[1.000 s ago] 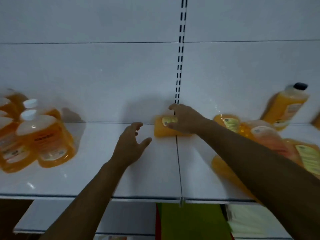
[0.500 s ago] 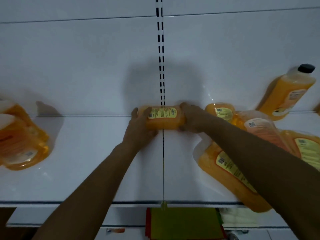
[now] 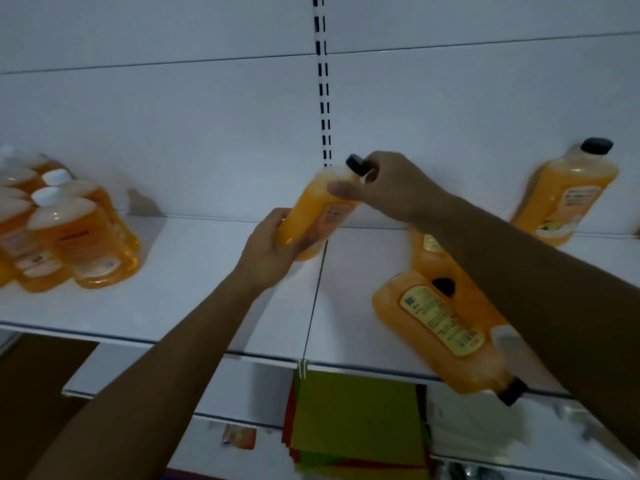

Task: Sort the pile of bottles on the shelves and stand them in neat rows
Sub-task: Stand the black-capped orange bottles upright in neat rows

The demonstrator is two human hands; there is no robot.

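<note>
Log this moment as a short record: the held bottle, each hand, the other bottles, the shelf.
held bottle: orange, black cap, tilted above the shelf
left hand: grips its base
right hand: holds its neck by the cap
white-capped bottles: standing grouped at left
lying bottle: on its side at right, cap over the front edge
leaning bottle: against the back wall, far right
shelf: white

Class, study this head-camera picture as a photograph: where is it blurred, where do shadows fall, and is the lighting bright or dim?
Head view: dim, bluish light; the white-capped bottles at left are smeared by blur and cast a shadow on the back panel; the held bottle, left hand and right hand look soft; shelf lines bow from the wide lens.
</note>
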